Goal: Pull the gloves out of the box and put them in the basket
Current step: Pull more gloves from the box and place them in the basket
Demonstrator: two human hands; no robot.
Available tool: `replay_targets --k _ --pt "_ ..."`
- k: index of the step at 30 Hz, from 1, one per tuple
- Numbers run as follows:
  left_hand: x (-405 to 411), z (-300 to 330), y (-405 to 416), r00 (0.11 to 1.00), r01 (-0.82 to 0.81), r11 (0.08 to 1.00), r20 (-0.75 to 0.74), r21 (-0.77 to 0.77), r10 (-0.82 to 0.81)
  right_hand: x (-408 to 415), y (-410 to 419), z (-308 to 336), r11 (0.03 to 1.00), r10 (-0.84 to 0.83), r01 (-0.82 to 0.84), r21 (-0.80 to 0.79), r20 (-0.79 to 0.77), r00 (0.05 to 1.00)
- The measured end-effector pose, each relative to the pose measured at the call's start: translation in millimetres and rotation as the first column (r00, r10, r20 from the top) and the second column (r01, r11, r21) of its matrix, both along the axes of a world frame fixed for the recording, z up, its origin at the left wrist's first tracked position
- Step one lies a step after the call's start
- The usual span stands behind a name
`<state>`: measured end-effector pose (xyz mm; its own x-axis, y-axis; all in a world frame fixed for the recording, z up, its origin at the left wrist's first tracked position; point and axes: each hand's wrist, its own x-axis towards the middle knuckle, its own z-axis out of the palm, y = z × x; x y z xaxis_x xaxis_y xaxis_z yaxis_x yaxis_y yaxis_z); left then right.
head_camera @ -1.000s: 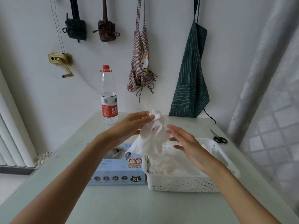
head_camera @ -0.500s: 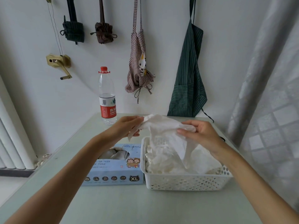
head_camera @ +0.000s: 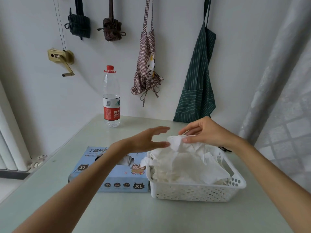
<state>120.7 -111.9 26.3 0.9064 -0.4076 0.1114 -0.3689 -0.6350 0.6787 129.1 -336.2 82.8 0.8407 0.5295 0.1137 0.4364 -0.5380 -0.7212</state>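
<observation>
Pale table (head_camera: 101, 212): bottle (head_camera: 111, 98), box (head_camera: 107, 170), basket (head_camera: 198, 192).

the right hand (head_camera: 207, 132) pinches a white glove (head_camera: 176, 142) above the white basket (head_camera: 198, 192) heaped with gloves. the left hand (head_camera: 148, 138) hovers with fingers spread over the blue box (head_camera: 111, 179) on the counter (head_camera: 151, 216).

a pale green table (head_camera: 117, 214) carries a blue glove box (head_camera: 109, 179), a white basket (head_camera: 198, 192) touching it, and a water bottle (head_camera: 111, 98) near the wall.
</observation>
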Motion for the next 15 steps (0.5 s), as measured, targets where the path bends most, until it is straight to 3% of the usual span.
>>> replay_targets --k 3,6,10,15 --pt "11.5 -1.5 -8.9 0.999 0.045 0.994 0.001 0.103 -0.046 -1.5 0.6 2.7 0.999 0.032 -0.033 -0.017 -0.031 0.999" --pt "17.4 3.9 -8.7 0.987 -0.028 0.990 0.162 0.137 0.006 -0.7 -8.3 8.0 0.995 0.035 -0.042 -0.091 -0.081 0.996" --pt "11.3 21.0 -0.1 0.981 -0.031 0.994 0.188 -0.102 0.050 5.4 -32.9 12.8 0.992 -0.061 0.048 -0.114 -0.108 0.992" --pt "5.9 33.2 6.4 0.977 -0.043 0.985 0.200 -0.167 0.076 10.8 -53.5 15.2 0.985 -0.171 0.164 -0.054 -0.158 0.973"
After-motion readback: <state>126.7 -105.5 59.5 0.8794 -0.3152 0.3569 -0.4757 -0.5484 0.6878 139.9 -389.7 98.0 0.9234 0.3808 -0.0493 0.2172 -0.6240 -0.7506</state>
